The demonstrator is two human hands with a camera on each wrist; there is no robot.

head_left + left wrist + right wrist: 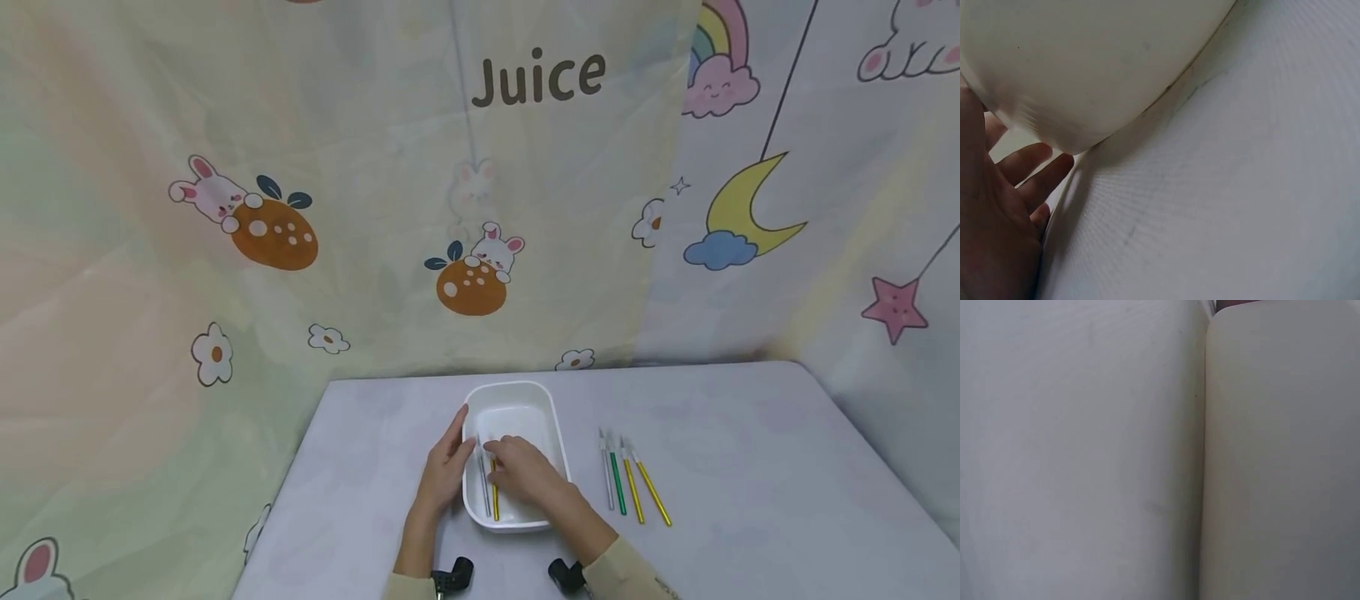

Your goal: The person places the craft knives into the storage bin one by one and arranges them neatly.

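Left hand (442,477), fingers loose, touches the white tray (517,417); right hand (525,473), grip unclear, partly covers a slim gold pen (495,498) inside; "Juice" (538,79) behind.

The head camera looks forward and down from above the near side of the table (750,433), far enough back to include both far corners and the backdrop (375,167) beyond the far edge. The left wrist camera (455,575), low and tilted, faces the outer wall of the tray (510,386) close up. The right wrist camera (566,575) is also very near, the tray filling its right half. All three views share tray and tabletop; the head and left wrist views share the left hand (444,471).
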